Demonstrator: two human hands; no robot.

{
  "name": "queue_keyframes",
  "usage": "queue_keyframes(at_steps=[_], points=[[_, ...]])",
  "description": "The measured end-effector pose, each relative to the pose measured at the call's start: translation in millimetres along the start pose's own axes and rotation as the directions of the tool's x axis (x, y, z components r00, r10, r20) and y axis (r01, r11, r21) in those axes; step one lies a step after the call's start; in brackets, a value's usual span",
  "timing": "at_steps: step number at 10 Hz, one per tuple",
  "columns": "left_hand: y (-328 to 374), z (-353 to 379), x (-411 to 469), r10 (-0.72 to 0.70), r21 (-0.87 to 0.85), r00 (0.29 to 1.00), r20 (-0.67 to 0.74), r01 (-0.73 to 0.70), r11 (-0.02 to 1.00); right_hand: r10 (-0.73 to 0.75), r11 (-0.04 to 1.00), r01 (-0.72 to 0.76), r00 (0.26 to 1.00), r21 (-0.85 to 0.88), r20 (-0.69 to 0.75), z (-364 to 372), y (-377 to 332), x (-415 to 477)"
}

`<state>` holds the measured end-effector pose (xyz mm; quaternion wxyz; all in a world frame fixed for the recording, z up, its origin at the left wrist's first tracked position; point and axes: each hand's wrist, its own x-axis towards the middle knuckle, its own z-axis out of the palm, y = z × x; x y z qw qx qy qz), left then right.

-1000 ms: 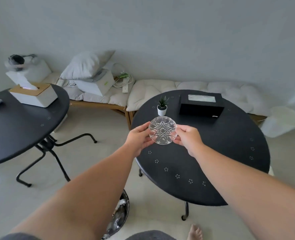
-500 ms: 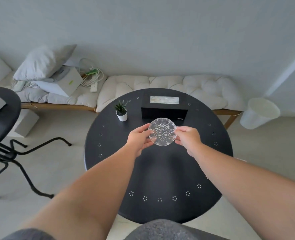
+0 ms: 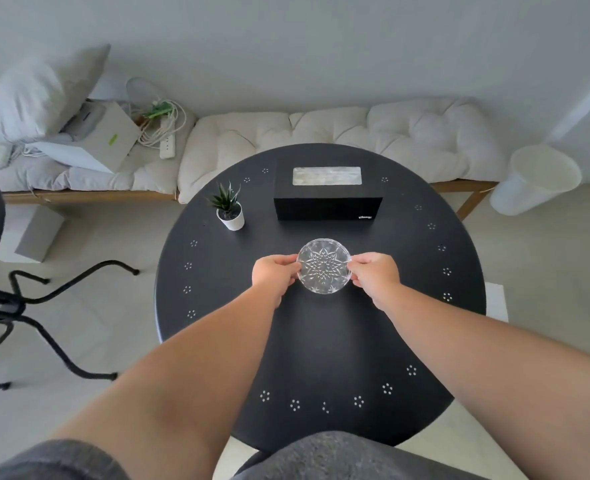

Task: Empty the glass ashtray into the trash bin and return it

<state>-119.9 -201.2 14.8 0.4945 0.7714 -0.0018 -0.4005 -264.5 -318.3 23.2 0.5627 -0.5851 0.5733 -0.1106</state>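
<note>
The round cut-glass ashtray (image 3: pixel 324 265) with a star pattern looks empty and sits low over the middle of the round black table (image 3: pixel 217 289); whether it touches the top I cannot tell. My left hand (image 3: pixel 274 273) grips its left rim. My right hand (image 3: pixel 373 273) pinches its right rim. A white bin (image 3: pixel 535 180) stands on the floor at the far right, beside the bench.
A small potted plant (image 3: pixel 229 209) and a black tissue box (image 3: pixel 327 199) stand on the table behind the ashtray. A cushioned bench (image 3: pixel 321 140) with a pillow, box and cables runs along the wall. Another black table's edge and legs (image 3: pixel 27 299) are at the left.
My view has swung right and centred on the round table. Both hands have carried the ashtray from the table's near-left edge to its middle and lowered it toward the top.
</note>
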Motion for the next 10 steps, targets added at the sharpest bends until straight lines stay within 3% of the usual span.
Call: queue_keyframes(at_steps=[4, 8, 9, 10], points=[[-2, 6, 34, 0.008, 0.249, 1.0, 0.005, -0.009, 0.969, 0.081, 0.993, -0.087, 0.993, -0.077, -0.08, 14, 13, 17], [-5, 6, 35, 0.006, 0.224, 1.0, 0.018, -0.01, 0.975, 0.1, 0.993, -0.105, 0.99, -0.05, -0.096, 18, 18, 16], [-4, 5, 35, 0.032, 0.253, 0.998, 0.048, -0.043, 0.967, 0.119, 0.993, -0.12, 0.991, -0.001, -0.059, 16, 18, 18], [-4, 0, 26, 0.135, 0.389, 0.989, 0.065, -0.149, 0.909, 0.142, 0.989, -0.141, 0.99, 0.039, -0.024, 11, 21, 8]])
